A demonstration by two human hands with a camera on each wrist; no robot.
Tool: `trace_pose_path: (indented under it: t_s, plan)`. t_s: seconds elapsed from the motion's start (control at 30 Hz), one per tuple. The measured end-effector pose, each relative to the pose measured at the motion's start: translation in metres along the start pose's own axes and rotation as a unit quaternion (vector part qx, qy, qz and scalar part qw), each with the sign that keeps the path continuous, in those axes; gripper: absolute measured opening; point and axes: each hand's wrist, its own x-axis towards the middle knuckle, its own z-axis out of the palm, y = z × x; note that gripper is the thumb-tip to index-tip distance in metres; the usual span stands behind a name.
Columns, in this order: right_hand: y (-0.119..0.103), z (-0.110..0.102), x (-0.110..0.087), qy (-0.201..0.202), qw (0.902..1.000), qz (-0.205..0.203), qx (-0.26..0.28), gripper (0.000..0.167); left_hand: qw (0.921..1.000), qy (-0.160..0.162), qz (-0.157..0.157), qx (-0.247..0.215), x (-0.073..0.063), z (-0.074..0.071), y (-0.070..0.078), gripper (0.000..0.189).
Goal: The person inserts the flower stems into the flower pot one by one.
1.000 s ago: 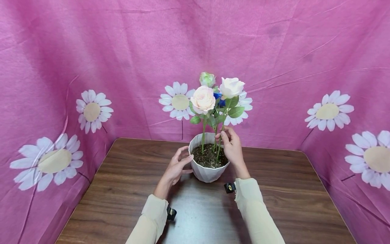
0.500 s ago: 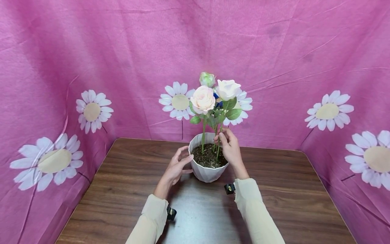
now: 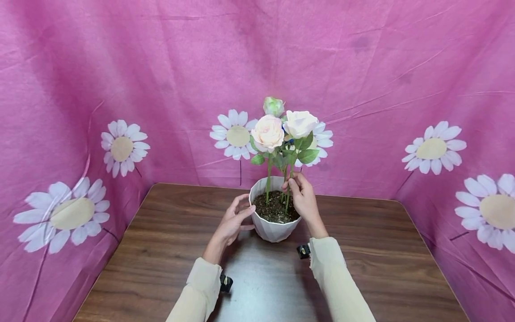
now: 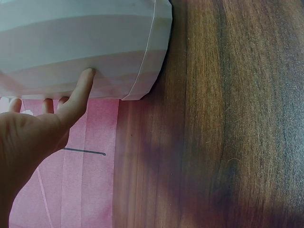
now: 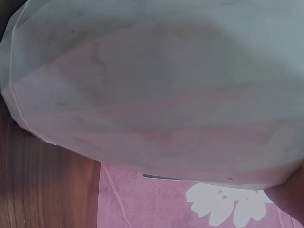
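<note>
A white faceted flowerpot (image 3: 275, 230) with dark soil (image 3: 275, 214) stands on the table. My left hand (image 3: 232, 221) rests its spread fingertips against the pot's left side, thumb at the rim; in the left wrist view one finger (image 4: 80, 92) presses the pot wall (image 4: 114, 38). My right hand (image 3: 304, 197) pinches the green stem of a white rose (image 3: 299, 124) above the soil at the pot's right. A pale pink rose (image 3: 268, 133) and a greenish bud (image 3: 274, 106) also stand in it, with a bit of blue flower behind. In the right wrist view, the pot wall (image 5: 156, 95) hides the fingers.
The pot stands near the far edge of the dark wooden table (image 3: 370, 259). Pink cloth (image 3: 181, 67) printed with large daisies hangs behind and at both sides. Small black cameras (image 3: 226, 283) sit at both wrists.
The white rose has moved left and down, closer to the pink rose, and covers more of the blue flower. My right hand has lowered slightly with its stem. The left hand stays at the pot.
</note>
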Motion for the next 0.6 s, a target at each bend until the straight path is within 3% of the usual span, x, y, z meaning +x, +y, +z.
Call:
trace_pose_path:
  t_s: [0.23,0.6]
  plan:
    - [0.0050,0.0002,-0.0010,-0.009,0.9989,-0.017,-0.041,0.015,1.0000,0.000,-0.005,-0.004,0.0003,-0.0002,-0.0002,0.055]
    - [0.0075,-0.0009,-0.0025,0.014,0.9917,-0.029,-0.125,0.011,1.0000,-0.005,0.002,-0.002,0.0015,-0.0014,-0.0024,0.056]
